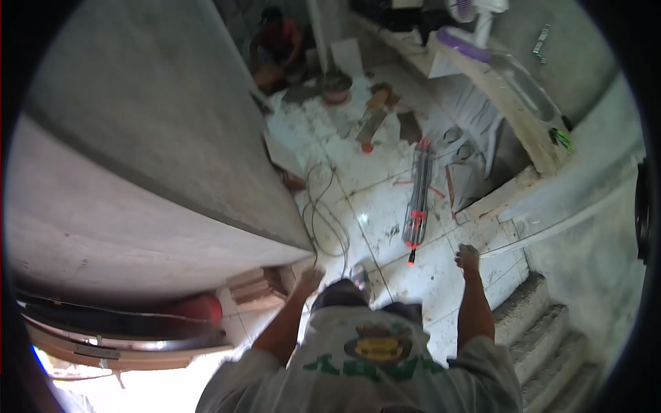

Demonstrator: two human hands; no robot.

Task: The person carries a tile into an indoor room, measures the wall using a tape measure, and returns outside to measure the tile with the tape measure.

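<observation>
My left hand (pixel 311 279) hangs low beside my leg, close to a stack of reddish slabs (pixel 256 289); its fingers are too blurred to read. On the other side, my right hand (pixel 467 257) is held out over the white tiled floor (pixel 434 279), its fingers curled in; whatever may be inside them is hidden. Ahead of it on the tiles lies a long manual tile cutter (pixel 417 196) with red-orange parts and a black-tipped handle. A small grey object (pixel 359 277) rests near my feet, partly hidden. A dark cable (pixel 323 219) loops across the floor.
Concrete steps (pixel 533 334) rise at the right. A grey wall (pixel 158 117) stands at the left. Farther off are a bowl of mortar (pixel 336 88), broken tile pieces (pixel 385 113) and a crouching person (pixel 279 45). A fan (pixel 471 34) stands on the ledge at right.
</observation>
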